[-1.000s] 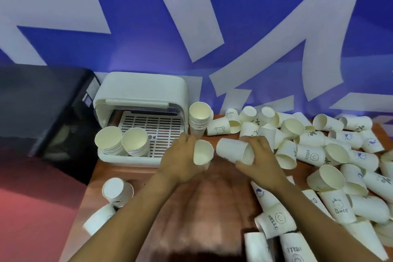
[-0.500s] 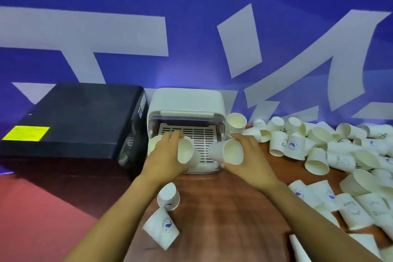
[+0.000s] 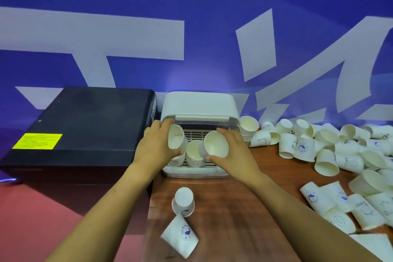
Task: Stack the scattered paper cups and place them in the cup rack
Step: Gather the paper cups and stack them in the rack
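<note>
Left hand (image 3: 156,147) gripping cup (image 3: 177,139), right hand (image 3: 230,152) gripping second cup (image 3: 214,144), over cup rack (image 3: 198,104)

Matt white paper cups (image 3: 323,158) – smooth-walled. The table (image 3: 229,208) is glossy wood grain. The cup rack (image 3: 198,102) looks smooth plastic.
</note>
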A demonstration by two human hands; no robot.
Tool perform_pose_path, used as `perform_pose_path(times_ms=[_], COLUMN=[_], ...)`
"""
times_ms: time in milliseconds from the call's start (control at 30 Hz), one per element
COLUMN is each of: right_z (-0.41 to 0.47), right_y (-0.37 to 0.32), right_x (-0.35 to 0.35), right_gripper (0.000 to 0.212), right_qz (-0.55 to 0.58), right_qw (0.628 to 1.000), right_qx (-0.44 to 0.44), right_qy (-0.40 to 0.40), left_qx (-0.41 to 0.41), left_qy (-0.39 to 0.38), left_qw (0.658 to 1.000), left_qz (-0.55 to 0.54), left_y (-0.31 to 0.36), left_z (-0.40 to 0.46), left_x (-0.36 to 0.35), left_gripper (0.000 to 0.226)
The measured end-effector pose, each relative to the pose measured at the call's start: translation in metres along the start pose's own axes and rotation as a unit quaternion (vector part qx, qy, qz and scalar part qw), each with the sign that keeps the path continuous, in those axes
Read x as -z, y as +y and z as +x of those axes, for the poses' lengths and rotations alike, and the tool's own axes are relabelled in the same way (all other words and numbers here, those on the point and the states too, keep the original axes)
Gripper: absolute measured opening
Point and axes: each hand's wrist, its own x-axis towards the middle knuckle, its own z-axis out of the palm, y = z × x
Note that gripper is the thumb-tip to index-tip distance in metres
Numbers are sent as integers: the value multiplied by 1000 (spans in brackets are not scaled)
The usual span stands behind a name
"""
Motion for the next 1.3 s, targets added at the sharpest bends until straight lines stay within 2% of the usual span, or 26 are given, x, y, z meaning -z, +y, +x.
perform_pose_path(times_ms=[133, 500, 700, 800, 1000, 1300], right_z=[12, 40, 42, 44, 39, 16], right_y=[-5, -4, 13, 21, 37, 42], right_x=[-15, -43, -58, -64, -66, -52], right_gripper=[81, 83, 83, 84, 76, 76], right_qz=[-40, -35, -73, -85, -107, -75], right_qw=[999, 998, 993, 988, 981, 985], right_qx=[-12, -24, -43, -51, -68, -69], right_qy=[-9, -38, -85, -118, -148, -137], left_qx=[6, 16, 27, 37, 37, 21], left_qy=[-14, -63, -103, -122, -155, -132], left_qw=[1000, 997, 992, 989, 987, 991], left_qz=[17, 29, 69, 72, 31, -14], left_y=[-7, -17, -25, -28, -36, -36], left_z=[5, 21, 27, 30, 21, -14], left_x=[-6, -31, -52, -62, -79, -75], left_gripper=[82, 77, 78, 87, 98, 97])
